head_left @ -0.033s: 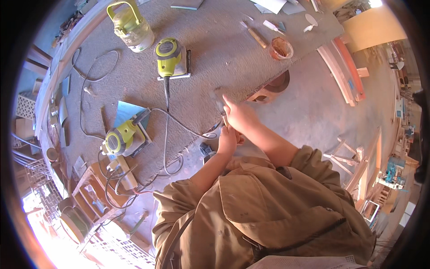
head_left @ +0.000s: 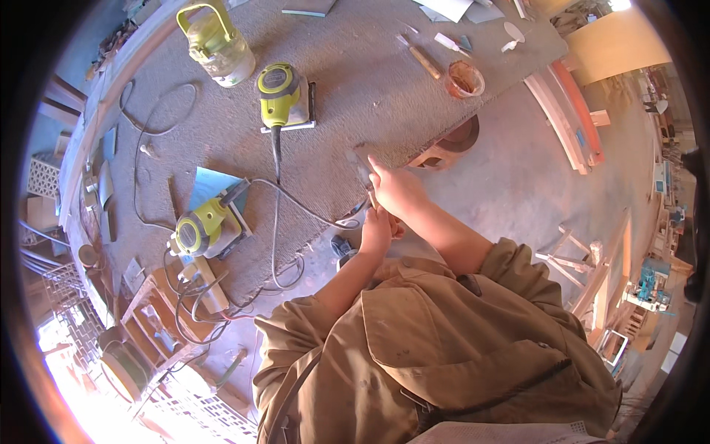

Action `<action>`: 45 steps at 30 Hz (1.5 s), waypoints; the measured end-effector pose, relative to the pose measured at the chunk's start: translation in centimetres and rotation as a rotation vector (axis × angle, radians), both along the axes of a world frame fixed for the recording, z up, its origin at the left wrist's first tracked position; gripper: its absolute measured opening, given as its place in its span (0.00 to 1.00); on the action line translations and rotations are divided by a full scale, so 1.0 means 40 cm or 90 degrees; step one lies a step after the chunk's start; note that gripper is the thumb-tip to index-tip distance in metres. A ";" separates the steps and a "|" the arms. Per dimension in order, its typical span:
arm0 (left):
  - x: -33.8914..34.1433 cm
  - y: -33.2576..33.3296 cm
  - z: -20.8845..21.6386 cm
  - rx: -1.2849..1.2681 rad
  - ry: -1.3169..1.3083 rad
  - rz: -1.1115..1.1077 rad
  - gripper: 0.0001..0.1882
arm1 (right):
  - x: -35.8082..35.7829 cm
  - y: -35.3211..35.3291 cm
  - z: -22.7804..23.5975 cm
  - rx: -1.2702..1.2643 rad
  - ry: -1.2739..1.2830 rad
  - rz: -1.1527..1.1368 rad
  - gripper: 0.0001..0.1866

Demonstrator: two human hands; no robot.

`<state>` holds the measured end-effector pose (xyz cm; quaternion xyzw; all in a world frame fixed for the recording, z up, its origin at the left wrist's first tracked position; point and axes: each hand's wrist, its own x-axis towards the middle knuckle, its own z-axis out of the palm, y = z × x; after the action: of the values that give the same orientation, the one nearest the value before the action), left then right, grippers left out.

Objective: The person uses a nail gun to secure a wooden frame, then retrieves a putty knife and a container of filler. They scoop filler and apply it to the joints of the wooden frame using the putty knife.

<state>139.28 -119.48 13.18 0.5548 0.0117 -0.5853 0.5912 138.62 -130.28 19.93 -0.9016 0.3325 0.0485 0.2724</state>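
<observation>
Small flat wood piece (head_left: 362, 164) sits at near edge of carpeted workbench (head_left: 355, 89). Our right hand (head_left: 399, 191) closes round it, fingers curled tight. Our left hand (head_left: 377, 231) just below, touching right, fist narrow; what it holds, we cannot tell. Yellow-green sander (head_left: 281, 95) rests further back, cord trailing toward us.

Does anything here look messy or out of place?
The power cords from the two yellow sanders loop loosely across the carpeted bench and tangle off its edge. Nothing looks spilled or broken.
</observation>
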 end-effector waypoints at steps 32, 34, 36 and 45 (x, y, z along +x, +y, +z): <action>0.046 0.037 0.005 0.044 0.007 -0.032 0.19 | -0.060 0.015 0.023 -0.063 -0.022 0.084 0.21; 0.054 0.036 0.024 0.051 0.013 -0.035 0.19 | -0.102 0.023 0.045 -0.023 0.053 0.087 0.21; 0.053 0.034 0.030 0.056 0.007 -0.053 0.19 | -0.101 0.015 0.039 -0.020 0.052 0.082 0.22; 0.058 0.044 0.014 0.059 0.033 -0.090 0.18 | -0.110 0.006 0.064 -0.006 0.086 0.123 0.21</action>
<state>141.62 -117.73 13.72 0.5658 0.0148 -0.6383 0.5217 134.20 -130.03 22.51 -0.9255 0.2614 0.1336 0.2394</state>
